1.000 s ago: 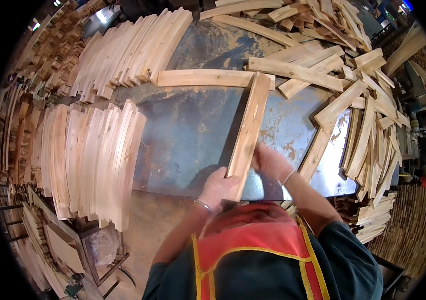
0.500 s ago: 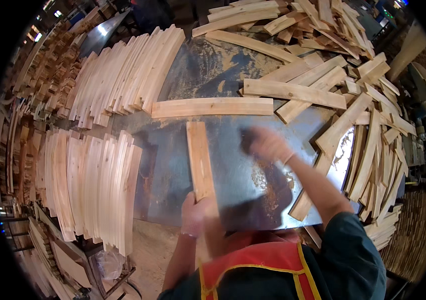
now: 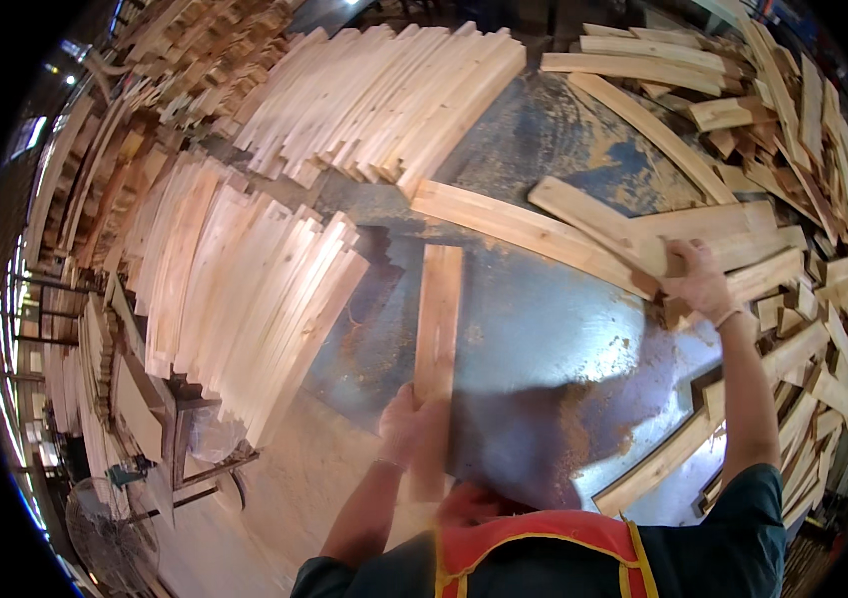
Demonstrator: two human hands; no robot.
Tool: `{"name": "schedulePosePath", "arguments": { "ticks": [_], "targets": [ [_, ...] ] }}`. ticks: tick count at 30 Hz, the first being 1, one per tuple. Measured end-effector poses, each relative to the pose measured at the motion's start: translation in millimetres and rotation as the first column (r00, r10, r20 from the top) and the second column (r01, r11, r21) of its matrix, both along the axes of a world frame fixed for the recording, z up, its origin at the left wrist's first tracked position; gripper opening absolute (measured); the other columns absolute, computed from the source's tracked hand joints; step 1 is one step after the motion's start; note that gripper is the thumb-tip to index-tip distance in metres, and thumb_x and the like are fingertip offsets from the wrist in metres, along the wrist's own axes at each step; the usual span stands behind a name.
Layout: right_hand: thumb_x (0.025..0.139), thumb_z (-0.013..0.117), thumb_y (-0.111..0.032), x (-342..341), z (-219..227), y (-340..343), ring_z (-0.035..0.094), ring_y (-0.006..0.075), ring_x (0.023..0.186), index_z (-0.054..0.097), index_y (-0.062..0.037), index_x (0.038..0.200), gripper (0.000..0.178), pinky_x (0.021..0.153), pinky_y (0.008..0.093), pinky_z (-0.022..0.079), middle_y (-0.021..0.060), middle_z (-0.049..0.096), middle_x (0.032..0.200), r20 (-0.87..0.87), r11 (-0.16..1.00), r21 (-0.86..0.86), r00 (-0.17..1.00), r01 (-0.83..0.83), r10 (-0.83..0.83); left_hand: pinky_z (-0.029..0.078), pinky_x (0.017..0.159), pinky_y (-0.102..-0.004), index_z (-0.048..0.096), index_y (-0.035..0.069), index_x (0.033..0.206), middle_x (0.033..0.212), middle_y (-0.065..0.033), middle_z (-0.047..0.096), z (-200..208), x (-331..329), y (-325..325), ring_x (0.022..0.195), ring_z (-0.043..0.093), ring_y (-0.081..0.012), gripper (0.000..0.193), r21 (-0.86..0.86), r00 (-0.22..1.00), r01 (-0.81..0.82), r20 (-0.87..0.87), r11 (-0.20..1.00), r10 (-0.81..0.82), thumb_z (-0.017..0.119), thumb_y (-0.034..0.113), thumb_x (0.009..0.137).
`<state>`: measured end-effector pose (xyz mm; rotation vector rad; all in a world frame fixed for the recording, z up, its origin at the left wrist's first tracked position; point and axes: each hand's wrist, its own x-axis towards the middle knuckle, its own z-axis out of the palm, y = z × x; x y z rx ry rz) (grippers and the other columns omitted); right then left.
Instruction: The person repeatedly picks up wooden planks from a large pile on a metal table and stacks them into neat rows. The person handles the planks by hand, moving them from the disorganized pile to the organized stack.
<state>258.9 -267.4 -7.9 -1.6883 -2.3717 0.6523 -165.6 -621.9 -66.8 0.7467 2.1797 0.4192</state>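
Left fingers (image 3: 402, 401) gripped a plank (image 3: 439, 319), best held steady while the right fingers (image 3: 686, 254), hold unclear, curled at a board (image 3: 593, 219).

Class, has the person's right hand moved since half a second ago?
Yes, rightward and farther out. Against the crosswise board, the right hand has gone from the near side of that board's right end to the loose boards beyond.

We see smooth, matt wood in the narrow board (image 3: 438, 319) and the stacked slats (image 3: 245, 289). We find the tabletop (image 3: 529, 314) metal, glossy where bare, dull under rough, powdery patches. Our apron (image 3: 559, 525) looks like matt cloth, the bag (image 3: 213, 439) shiny transparent plastic.
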Motion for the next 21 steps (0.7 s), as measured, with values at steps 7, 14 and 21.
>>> {"name": "schedulePosePath", "arguments": {
  "ticks": [7, 14, 21],
  "targets": [
    [0.074, 0.084, -0.046, -140.9, -64.1, -0.7, 0.060, 0.0433, 0.128, 0.039, -0.0129, 0.160, 0.102, 0.109, 0.0473, 0.050, 0.0260, 0.062, 0.133, 0.325, 0.971, 0.201, 0.944, -0.128, 0.057, 0.053, 0.101, -0.0434, 0.066, 0.011, 0.138, 0.114, -0.0179, 0.077, 6.2, -4.5, 9.0, 0.112, 0.072, -0.0359, 0.061, 0.076, 0.999, 0.024, 0.039, 0.997, -0.027, 0.066, 0.044, 0.087],
    [0.079, 0.089, -0.039, -173.5, -47.7, -173.8, 0.066, 0.0231, 0.110, 0.033, 0.0000, 0.162, 0.108, 0.095, 0.0375, 0.057, 0.0161, 0.069, 0.126, -0.524, 0.707, -0.699, 0.749, -0.106, -0.405, 0.056, 0.087, -0.0402, 0.066, 0.002, 0.130, 0.104, -0.0156, 0.077, 39.2, -33.0, -11.4, 0.097, 0.073, -0.0292, 0.047, 0.215, 0.986, -0.028, 0.164, 0.976, -0.008, 0.069, 0.031, 0.094],
    [0.087, 0.070, -0.064, -284.8, -26.4, -322.2, 0.069, 0.0421, 0.118, 0.043, -0.0027, 0.156, 0.096, 0.104, 0.0472, 0.053, 0.0273, 0.072, 0.125, -0.287, 0.760, -0.605, 0.955, -0.236, 0.068, 0.055, 0.099, -0.0441, 0.060, 0.010, 0.146, 0.124, -0.0210, 0.071, 55.2, -7.7, 15.4, 0.114, 0.070, -0.0378, 0.070, 0.182, 0.901, 0.373, -0.305, 0.910, -0.308, 0.076, 0.035, 0.082]
  ]
}}
